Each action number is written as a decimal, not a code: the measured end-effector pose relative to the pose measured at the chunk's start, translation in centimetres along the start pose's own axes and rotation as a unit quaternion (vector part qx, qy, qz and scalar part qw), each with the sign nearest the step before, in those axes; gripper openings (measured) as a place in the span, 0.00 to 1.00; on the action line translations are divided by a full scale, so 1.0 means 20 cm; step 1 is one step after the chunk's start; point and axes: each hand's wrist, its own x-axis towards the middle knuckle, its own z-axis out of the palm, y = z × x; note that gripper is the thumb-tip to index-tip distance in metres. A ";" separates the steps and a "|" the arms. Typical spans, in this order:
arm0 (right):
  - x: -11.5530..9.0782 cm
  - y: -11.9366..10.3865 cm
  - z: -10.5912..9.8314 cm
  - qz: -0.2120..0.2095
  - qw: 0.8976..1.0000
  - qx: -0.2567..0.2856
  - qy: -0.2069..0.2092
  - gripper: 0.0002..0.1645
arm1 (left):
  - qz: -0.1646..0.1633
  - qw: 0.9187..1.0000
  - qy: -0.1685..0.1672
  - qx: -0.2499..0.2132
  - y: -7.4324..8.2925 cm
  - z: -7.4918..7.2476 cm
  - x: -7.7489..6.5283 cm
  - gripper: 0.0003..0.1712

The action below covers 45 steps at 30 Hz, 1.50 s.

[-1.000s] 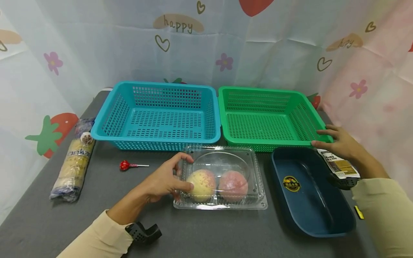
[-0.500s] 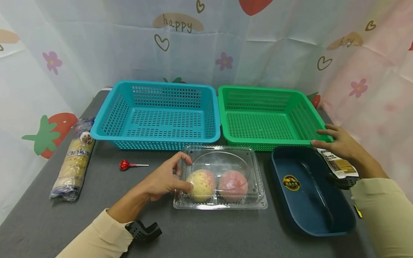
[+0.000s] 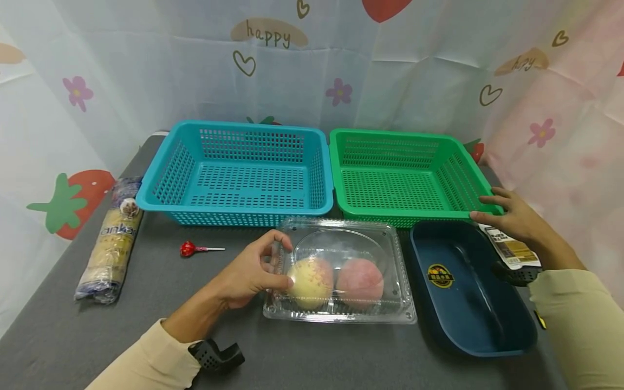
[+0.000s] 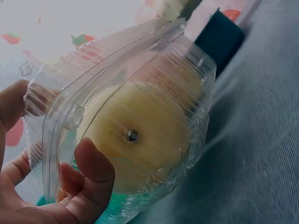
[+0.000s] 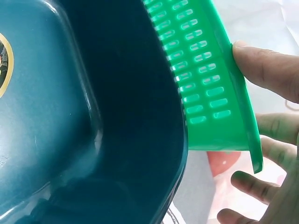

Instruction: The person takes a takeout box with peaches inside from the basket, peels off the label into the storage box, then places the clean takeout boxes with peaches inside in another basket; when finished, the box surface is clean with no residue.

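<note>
My left hand (image 3: 252, 273) grips the left side of a clear plastic clamshell box (image 3: 397, 271), thumb on the near side and fingers around the far edge. Inside the closed box sit a yellow-and-pink round fruit (image 3: 310, 281) and a pink round fruit (image 3: 361, 283). The left wrist view shows the yellow fruit's stem hollow (image 4: 131, 135) through the plastic. My right hand (image 3: 514, 214) touches the right front corner of the green basket (image 3: 390, 215). In the right wrist view its thumb (image 5: 266, 67) rests on the rim, with the other fingers spread loosely.
Left of the green basket stands a blue basket (image 3: 234, 209). A dark blue tub (image 3: 468, 303) lies right of the box, beside a labelled packet (image 3: 509, 247). On the left are a red lollipop (image 3: 187, 249) and a wrapped noodle pack (image 3: 112, 244).
The clear box has shifted slightly toward the right and front, now sitting askew, with the fruits moved right inside it. My left hand keeps its grip. My right hand stays at the basket corner.
</note>
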 end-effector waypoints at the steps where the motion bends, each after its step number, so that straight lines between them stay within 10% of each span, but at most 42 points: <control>1: 0.00 0.00 0.00 0.001 1.000 0.001 -0.001 0.45 | 0.001 1.000 -0.002 -0.003 0.01 0.01 0.00 0.34; 21: -0.02 -0.02 0.00 0.005 0.999 0.044 0.009 0.48 | 0.047 0.999 -0.023 0.012 0.43 0.16 0.06 0.32; 34: 0.00 0.03 0.01 -0.027 0.998 0.054 0.028 0.42 | 0.066 0.998 0.023 0.002 0.61 0.21 0.36 0.30; 45: -0.02 0.01 0.01 -0.005 0.998 0.058 0.020 0.49 | 0.023 0.999 0.047 0.014 0.59 0.22 0.71 0.31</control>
